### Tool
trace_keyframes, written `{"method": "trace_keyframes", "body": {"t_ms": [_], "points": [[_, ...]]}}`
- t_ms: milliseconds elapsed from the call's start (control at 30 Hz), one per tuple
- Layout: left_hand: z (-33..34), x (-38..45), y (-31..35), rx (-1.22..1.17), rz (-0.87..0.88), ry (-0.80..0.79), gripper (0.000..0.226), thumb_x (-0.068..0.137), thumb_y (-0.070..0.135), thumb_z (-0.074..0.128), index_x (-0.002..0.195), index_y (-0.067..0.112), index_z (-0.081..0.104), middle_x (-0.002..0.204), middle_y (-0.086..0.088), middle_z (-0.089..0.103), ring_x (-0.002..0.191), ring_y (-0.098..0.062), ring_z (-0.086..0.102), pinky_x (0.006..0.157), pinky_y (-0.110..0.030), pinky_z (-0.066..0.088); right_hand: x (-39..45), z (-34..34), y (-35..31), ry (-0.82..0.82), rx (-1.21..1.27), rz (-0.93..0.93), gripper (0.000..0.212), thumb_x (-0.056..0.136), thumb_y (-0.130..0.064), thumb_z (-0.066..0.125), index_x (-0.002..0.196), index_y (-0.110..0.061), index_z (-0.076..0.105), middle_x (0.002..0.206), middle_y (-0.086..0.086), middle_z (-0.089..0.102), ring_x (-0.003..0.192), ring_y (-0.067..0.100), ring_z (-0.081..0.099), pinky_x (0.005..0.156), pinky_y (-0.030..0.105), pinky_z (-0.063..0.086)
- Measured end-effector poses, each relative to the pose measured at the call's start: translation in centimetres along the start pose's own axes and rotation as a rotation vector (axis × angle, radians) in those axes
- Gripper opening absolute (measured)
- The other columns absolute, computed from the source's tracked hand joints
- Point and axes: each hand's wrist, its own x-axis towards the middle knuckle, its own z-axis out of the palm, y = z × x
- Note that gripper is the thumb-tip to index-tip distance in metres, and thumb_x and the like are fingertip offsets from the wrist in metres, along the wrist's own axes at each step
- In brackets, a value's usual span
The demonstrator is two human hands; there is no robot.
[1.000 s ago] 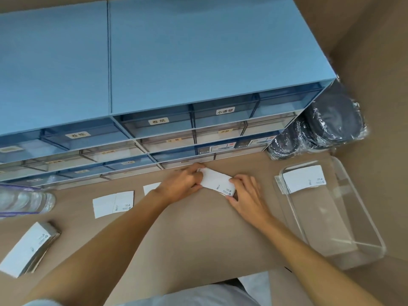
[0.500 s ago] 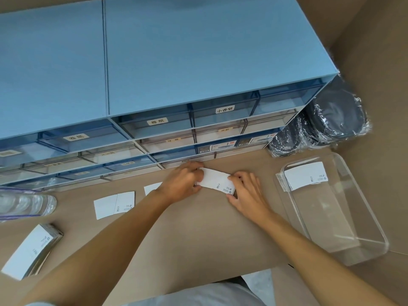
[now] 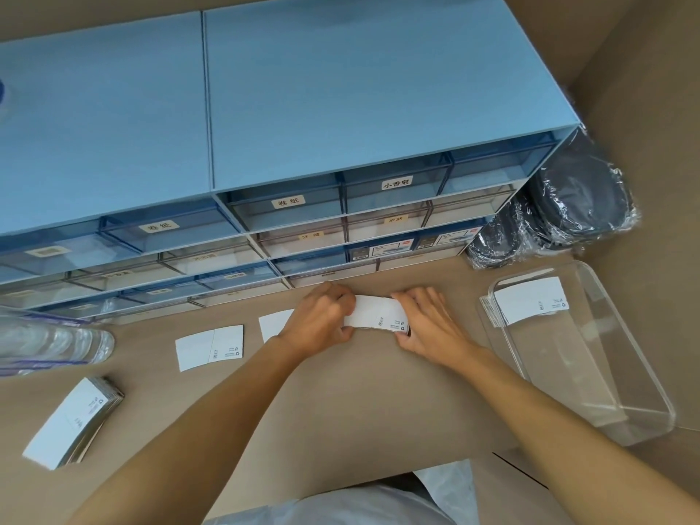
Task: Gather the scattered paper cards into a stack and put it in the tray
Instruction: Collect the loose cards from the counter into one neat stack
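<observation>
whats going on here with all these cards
A person is squaring up a small stack of white cards on the table, left hand and right hand pinching its two ends. The clear tray at right already holds some cards. More loose cards and another stack still lie to the left.

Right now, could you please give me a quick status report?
Both hands, left hand and right hand, squaring a card stack. Loose cards remain left. Tray path clear.
</observation>
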Motion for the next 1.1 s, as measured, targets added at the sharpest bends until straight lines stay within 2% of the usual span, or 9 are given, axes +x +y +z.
{"method": "trace_keyframes", "body": {"t_ms": [100, 267, 433, 533, 733, 800, 900, 1033, 1100], "points": [[-0.7, -1.4, -0.7, -0.017, -0.030, 0.046, 0.029, 0.068, 0.029, 0.077, 0.085, 0.013, 0.060, 0.099, -0.009, 0.068, 0.090, -0.028, 0.057, 0.074, -0.035, 0.050, 0.5, 0.0, -0.8, 0.022, 0.035, -0.033, 0.066, 0.072, -0.024, 0.072, 0.132, -0.005, 0.051, 0.109, 0.016, 0.056, 0.099, 0.034, 0.050, 0.088, 0.046, 0.043], [-1.8, -5.7, -3.6, -0.055, -0.162, 0.086, 0.029, 0.067, 0.027, 0.080, 0.085, 0.014, 0.062, 0.109, -0.009, 0.068, 0.095, -0.029, 0.058, 0.075, -0.036, 0.053, 3.4, 0.3, -4.6, 0.018, 0.068, -0.149, 0.064, 0.075, -0.027, 0.071, 0.133, -0.009, 0.049, 0.115, 0.014, 0.053, 0.103, 0.029, 0.043, 0.089, 0.037, 0.035], [-2.1, -10.0, -6.1, -0.089, -0.278, 0.117, 0.029, 0.066, 0.025, 0.084, 0.079, 0.013, 0.061, 0.108, -0.008, 0.069, 0.096, -0.030, 0.059, 0.074, -0.035, 0.052, 5.9, 1.4, -8.7, -0.032, 0.080, -0.243, 0.064, 0.079, -0.029, 0.069, 0.135, -0.010, 0.044, 0.123, 0.014, 0.049, 0.110, 0.027, 0.038, 0.094, 0.037, 0.036], [-1.6, -11.1, -6.5, -0.137, -0.333, 0.127, 0.027, 0.068, 0.022, 0.083, 0.078, 0.009, 0.061, 0.111, -0.009, 0.068, 0.098, -0.031, 0.058, 0.073, -0.034, 0.052, 6.5, 2.1, -9.7, -0.042, 0.057, -0.255, 0.060, 0.079, -0.027, 0.069, 0.132, -0.010, 0.047, 0.123, 0.012, 0.051, 0.111, 0.028, 0.039, 0.095, 0.035, 0.033], [-1.2, -11.6, -7.4, -0.150, -0.323, 0.151, 0.024, 0.069, 0.019, 0.081, 0.079, 0.007, 0.062, 0.107, -0.010, 0.068, 0.094, -0.032, 0.057, 0.072, -0.032, 0.048, 6.9, 3.3, -10.5, -0.032, 0.033, -0.253, 0.054, 0.073, -0.021, 0.075, 0.122, -0.006, 0.055, 0.117, 0.013, 0.057, 0.106, 0.030, 0.043, 0.092, 0.035, 0.031], [-1.0, -11.7, -7.6, -0.126, -0.303, 0.135, 0.024, 0.071, 0.021, 0.080, 0.079, 0.007, 0.062, 0.108, -0.010, 0.068, 0.095, -0.031, 0.056, 0.074, -0.032, 0.047, 6.9, 3.6, -10.6, -0.034, 0.025, -0.257, 0.052, 0.073, -0.021, 0.076, 0.119, -0.007, 0.056, 0.116, 0.012, 0.057, 0.105, 0.029, 0.043, 0.092, 0.038, 0.036], [-0.6, -11.7, -7.9, -0.155, -0.303, 0.110, 0.025, 0.074, 0.022, 0.079, 0.082, 0.006, 0.061, 0.116, -0.011, 0.065, 0.104, -0.031, 0.055, 0.079, -0.034, 0.050, 6.7, 3.8, -10.7, -0.047, -0.002, -0.245, 0.047, 0.075, -0.021, 0.074, 0.117, -0.007, 0.057, 0.120, 0.011, 0.056, 0.106, 0.030, 0.045, 0.091, 0.043, 0.043], [-0.2, -11.8, -8.3, -0.218, -0.325, 0.084, 0.026, 0.077, 0.022, 0.079, 0.086, 0.005, 0.060, 0.129, -0.013, 0.059, 0.117, -0.031, 0.051, 0.088, -0.038, 0.052, 6.5, 3.7, -10.6, -0.050, -0.020, -0.248, 0.050, 0.075, -0.023, 0.076, 0.119, -0.009, 0.055, 0.124, 0.009, 0.054, 0.107, 0.029, 0.045, 0.091, 0.041, 0.042], [-0.3, -11.9, -8.5, -0.243, -0.321, 0.089, 0.028, 0.075, 0.019, 0.081, 0.082, 0.004, 0.059, 0.129, -0.015, 0.060, 0.117, -0.033, 0.052, 0.090, -0.040, 0.052, 6.4, 3.5, -10.5, -0.050, -0.019, -0.251, 0.052, 0.076, -0.024, 0.078, 0.120, -0.009, 0.055, 0.124, 0.009, 0.054, 0.108, 0.030, 0.046, 0.091, 0.041, 0.042]]}}
